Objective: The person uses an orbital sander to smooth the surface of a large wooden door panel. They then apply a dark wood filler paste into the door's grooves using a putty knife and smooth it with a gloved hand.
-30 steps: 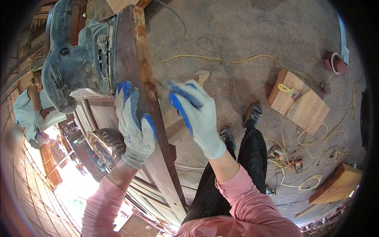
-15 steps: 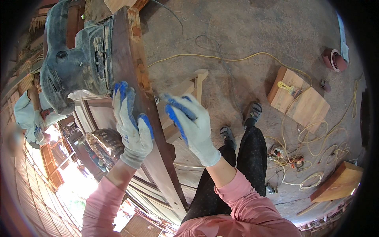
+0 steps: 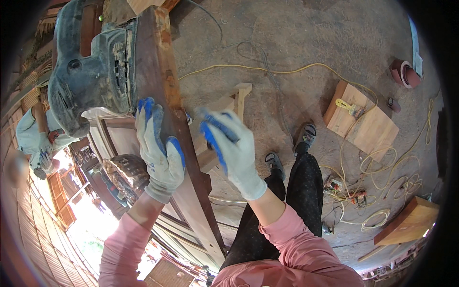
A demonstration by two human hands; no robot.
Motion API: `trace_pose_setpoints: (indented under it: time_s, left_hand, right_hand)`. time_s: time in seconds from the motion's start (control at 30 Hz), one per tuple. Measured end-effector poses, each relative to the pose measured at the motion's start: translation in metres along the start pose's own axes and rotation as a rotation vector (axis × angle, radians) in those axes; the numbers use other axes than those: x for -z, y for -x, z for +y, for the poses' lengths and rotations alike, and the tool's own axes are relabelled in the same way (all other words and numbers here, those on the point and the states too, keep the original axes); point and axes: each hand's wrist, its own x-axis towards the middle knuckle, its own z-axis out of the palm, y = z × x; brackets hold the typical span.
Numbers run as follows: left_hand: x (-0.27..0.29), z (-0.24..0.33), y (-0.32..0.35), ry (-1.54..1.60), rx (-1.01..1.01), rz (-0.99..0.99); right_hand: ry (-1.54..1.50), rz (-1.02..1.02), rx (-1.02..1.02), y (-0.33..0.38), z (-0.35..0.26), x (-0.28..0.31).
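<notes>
My left hand (image 3: pixel 160 155), in a white glove with blue fingertips, lies with fingers stretched out against the dark brown wooden frame (image 3: pixel 186 160). My right hand (image 3: pixel 234 150) wears the same kind of glove and is beside the frame's right edge. Its fingers are curled closed and partly smeared by motion. Something small and dark shows at them, too hidden to name. A worn, dusty blue-green power tool, like a belt sander (image 3: pixel 95 71), rests on the frame just beyond my left fingertips. Orange-brown patches of bare wood (image 3: pixel 167 62) mark the frame's edge.
Left of the frame stands a dark brown carved-looking lump (image 3: pixel 126 174). Another person (image 3: pixel 40 138) works at far left. On the floor to the right lie a wooden block (image 3: pixel 358 124) with a yellow-handled brush (image 3: pixel 350 107), tangled yellow cords (image 3: pixel 377 167) and a reddish sandpaper roll (image 3: pixel 405 73).
My right hand has shifted slightly, its fingers still blurred, and a bit of the dark thing shows more. My left hand stays nearly in place.
</notes>
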Motion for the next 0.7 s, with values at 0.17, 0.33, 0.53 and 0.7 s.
trace_pose_setpoints:
  time_s: [0.17,0.33,0.53,0.7]
  left_hand:
    - [-0.001,0.001,-0.002,0.01,-0.001,0.006]
    - [-0.001,0.0,-0.001,0.007,0.007,0.002]
    - [0.0,0.002,-0.001,-0.01,0.014,-0.004]
    - [0.0,0.002,-0.003,0.006,-0.007,-0.008]
  right_hand:
    - [0.096,0.027,0.105,-0.011,0.007,-0.006]
    - [0.177,-0.053,0.159,0.007,0.019,0.001]
    - [-0.064,0.075,0.09,-0.031,-0.001,-0.014]
    - [0.145,0.1,0.343,-0.046,0.004,-0.031]
